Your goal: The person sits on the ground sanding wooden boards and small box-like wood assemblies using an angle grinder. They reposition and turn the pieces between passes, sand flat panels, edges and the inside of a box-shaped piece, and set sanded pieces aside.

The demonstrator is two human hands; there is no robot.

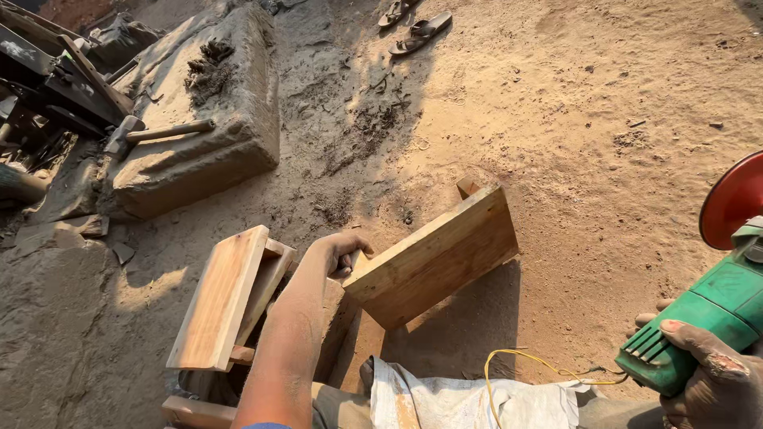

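left hand grips wooden board | right hand grips green grinder | perhaps sanding disc

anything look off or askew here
The wooden board under the left hand sits tilted, one corner raised, not flat like the board beside it. The green grinder in the right hand trails a loose yellow wire across the cloth.

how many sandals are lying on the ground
2. Both lie side by side on the sandy ground at the top of the view: one sandal fully visible, the other sandal cut by the frame edge.
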